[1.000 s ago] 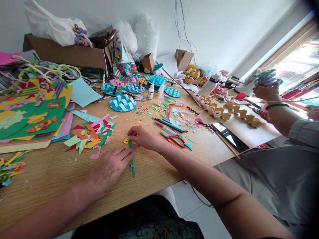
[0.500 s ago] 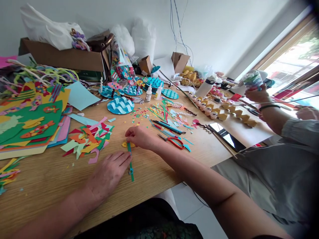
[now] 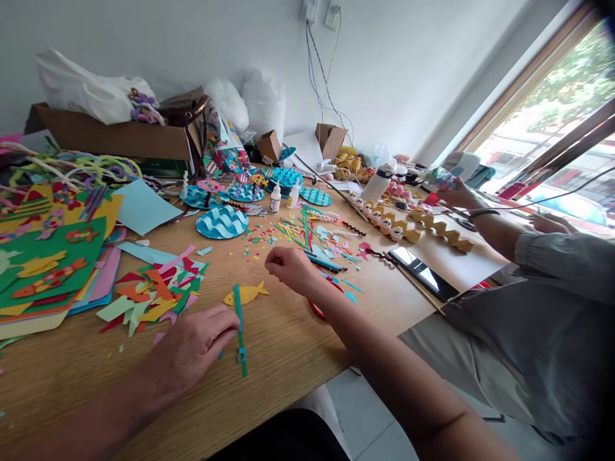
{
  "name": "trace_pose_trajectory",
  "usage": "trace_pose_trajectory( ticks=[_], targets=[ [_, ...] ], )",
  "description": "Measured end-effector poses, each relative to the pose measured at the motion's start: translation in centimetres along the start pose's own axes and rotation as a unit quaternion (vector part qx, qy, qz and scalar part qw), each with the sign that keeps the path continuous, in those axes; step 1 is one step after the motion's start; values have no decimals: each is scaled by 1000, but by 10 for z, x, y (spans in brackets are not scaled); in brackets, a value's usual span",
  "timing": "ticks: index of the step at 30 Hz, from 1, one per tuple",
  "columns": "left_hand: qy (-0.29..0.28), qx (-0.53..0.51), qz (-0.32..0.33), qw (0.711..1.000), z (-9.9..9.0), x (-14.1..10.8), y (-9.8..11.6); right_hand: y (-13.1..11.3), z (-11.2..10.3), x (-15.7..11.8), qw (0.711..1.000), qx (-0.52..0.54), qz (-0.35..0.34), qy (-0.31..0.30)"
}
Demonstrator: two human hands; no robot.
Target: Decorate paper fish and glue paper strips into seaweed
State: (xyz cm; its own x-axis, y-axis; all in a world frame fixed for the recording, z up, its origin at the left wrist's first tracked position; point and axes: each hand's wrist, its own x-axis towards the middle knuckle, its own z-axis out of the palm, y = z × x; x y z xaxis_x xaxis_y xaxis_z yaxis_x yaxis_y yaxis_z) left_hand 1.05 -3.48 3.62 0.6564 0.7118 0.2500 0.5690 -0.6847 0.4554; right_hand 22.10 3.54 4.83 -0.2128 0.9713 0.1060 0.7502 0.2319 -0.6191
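A yellow paper fish point(image 3: 248, 294) lies on the wooden table, with the top of a narrow green and blue paper strip point(image 3: 239, 320) across its head. My left hand point(image 3: 204, 339) rests on the table with its fingers together, the fingertips at the strip's left edge; whether they pinch it is unclear. Up and to the right of the fish, my right hand point(image 3: 289, 266) hovers with curled fingers; anything between them is too small to make out. Red-handled scissors point(image 3: 317, 310) are partly hidden under my right forearm.
Paper scraps point(image 3: 161, 291) and a stack of coloured sheets point(image 3: 91, 256) lie left. Glue bottles point(image 3: 275, 198) and blue wavy discs point(image 3: 221, 222) stand beyond. A phone point(image 3: 423, 274) lies right, near another person's arm point(image 3: 494, 224) holding a colourful bundle.
My right hand has left the strip and moved right, uncovering the yellow fish. The view has shifted a little, and my left hand's fingers are drawn closer together beside the strip.
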Motion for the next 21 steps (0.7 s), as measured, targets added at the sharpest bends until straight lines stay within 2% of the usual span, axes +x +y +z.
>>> trace_pose_trajectory(
  ticks=[5,7,9,11,13,15,16,18,21],
  targets=[
    [-13,-51,-41,998,3,10,4,25,-16,3,992,-105,40,55],
    [-8,-62,-48,997,7,10,4,31,-17,3,983,-157,67,62],
    [1,-70,-53,996,11,9,3,33,-17,2,981,-164,93,52],
    [10,-77,-60,995,14,7,1,29,-15,1,992,-68,103,16],
    [16,-82,-67,994,15,6,-1,23,-13,1,986,125,111,-30],
    [18,-85,-74,993,15,4,-1,17,-13,2,943,304,127,-54],
    [18,-87,-76,993,14,4,-1,15,-12,2,921,361,137,-57],
    [19,-91,-79,993,13,3,0,13,-11,2,897,414,147,-60],
    [29,-86,-78,993,11,3,0,14,-8,0,891,428,141,-59]
  ],
)
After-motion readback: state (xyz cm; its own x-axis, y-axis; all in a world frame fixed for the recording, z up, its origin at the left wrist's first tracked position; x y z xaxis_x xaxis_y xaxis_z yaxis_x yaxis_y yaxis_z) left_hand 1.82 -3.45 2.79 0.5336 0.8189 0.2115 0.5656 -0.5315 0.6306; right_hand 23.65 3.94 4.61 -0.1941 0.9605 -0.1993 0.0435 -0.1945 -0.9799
